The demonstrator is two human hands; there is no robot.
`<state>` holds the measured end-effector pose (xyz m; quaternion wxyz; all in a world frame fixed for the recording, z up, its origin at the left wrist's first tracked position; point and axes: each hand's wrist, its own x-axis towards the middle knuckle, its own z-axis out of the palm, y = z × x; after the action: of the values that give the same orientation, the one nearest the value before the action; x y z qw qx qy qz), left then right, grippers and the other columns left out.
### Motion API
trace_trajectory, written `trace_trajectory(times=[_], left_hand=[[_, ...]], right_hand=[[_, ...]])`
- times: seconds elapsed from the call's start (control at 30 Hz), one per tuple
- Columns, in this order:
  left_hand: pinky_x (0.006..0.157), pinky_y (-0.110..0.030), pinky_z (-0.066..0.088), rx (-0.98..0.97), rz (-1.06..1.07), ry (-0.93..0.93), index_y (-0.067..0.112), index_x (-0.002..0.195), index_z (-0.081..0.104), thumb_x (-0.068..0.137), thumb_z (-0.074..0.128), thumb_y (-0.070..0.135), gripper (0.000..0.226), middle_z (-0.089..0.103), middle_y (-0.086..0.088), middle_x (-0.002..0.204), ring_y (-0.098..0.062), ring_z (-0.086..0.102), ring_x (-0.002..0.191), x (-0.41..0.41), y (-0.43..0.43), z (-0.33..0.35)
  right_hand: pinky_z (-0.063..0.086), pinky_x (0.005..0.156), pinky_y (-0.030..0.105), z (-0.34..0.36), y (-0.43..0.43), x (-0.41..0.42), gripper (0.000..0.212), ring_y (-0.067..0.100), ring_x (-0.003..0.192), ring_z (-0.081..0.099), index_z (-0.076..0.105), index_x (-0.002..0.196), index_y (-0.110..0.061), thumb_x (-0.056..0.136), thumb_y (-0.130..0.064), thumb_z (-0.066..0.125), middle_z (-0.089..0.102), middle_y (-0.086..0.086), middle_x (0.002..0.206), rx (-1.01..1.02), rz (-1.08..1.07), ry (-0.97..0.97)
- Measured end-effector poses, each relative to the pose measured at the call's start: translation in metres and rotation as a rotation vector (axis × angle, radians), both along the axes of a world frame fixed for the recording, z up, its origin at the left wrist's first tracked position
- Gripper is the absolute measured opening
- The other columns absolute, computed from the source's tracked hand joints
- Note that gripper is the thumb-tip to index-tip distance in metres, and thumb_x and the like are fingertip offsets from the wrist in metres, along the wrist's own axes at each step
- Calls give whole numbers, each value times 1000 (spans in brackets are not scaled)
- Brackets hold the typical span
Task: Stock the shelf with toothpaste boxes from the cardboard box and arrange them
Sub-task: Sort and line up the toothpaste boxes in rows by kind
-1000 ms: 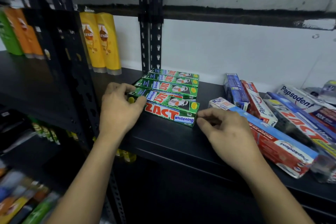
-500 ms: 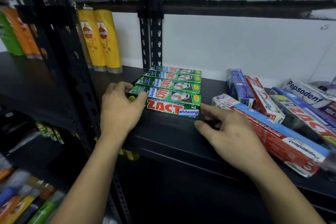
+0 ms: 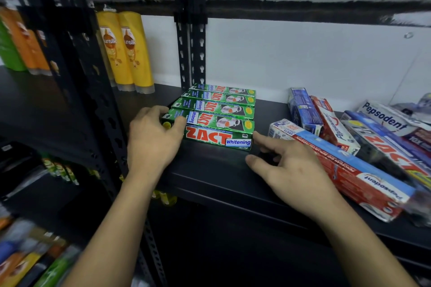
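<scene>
- Our left hand point(image 3: 151, 144) holds the left end of the front green box point(image 3: 218, 138).
- It lies sideways, pointing left to right.
- Our right hand point(image 3: 296, 170) is spread, holding nothing.

The black metal shelf point(image 3: 210, 170) lies bare along its front edge and in the gap between the row of green cardboard Zact toothpaste boxes point(image 3: 219, 121) and the slumped heap of red and blue Pepsodent cartons point(image 3: 345, 168), where the right hand point(image 3: 291, 170) sits with fingers spread. Left of the row, the left hand point(image 3: 151, 144), gripping the front box, fills the narrow slot beside the black perforated steel upright point(image 3: 93, 100). Yellow plastic shampoo bottles point(image 3: 126, 51) block the back left.
</scene>
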<state>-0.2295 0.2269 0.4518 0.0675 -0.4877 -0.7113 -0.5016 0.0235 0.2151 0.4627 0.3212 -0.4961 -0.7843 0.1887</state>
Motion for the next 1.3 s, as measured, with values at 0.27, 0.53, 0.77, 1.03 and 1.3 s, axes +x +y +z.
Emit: trace_trajectory(times=[0.27,0.53,0.77,1.03,1.3], left_hand=[[79,-27,43,14,-9,-7,12,115,68,88,60,42,41,66,-5,113,-21,61,98,0,0,0],[83,-34,51,30,-10,-19,12,114,68,87,60,44,43,66,-5,112,-22,62,97,1,-1,0],[83,-35,51,38,-9,-27,12,115,69,90,59,48,45,66,-6,111,-22,62,97,2,-2,1],[82,-32,48,13,-8,2,10,118,67,89,62,46,46,65,-7,114,-22,61,100,2,-2,1],[84,-33,48,8,-13,5,10,116,68,87,64,44,44,65,-7,111,-23,60,98,2,-2,1]], right_hand=[[42,73,8,2,-2,0,56,-4,82,59,49,140,-41,87,-46,65,70,-15,103,-24,0,-10],[47,97,25,-1,2,-1,55,-7,109,55,50,138,-42,86,-47,64,64,-21,120,-46,19,30],[43,91,21,4,-3,0,60,0,104,57,45,143,-41,87,-46,64,65,-11,117,-40,5,-10],[39,90,18,4,-4,-1,58,3,112,54,46,142,-42,87,-44,65,63,-8,126,-48,13,2],[40,90,19,3,-3,-1,58,4,111,54,46,143,-40,88,-44,64,63,-8,127,-32,11,-7]])
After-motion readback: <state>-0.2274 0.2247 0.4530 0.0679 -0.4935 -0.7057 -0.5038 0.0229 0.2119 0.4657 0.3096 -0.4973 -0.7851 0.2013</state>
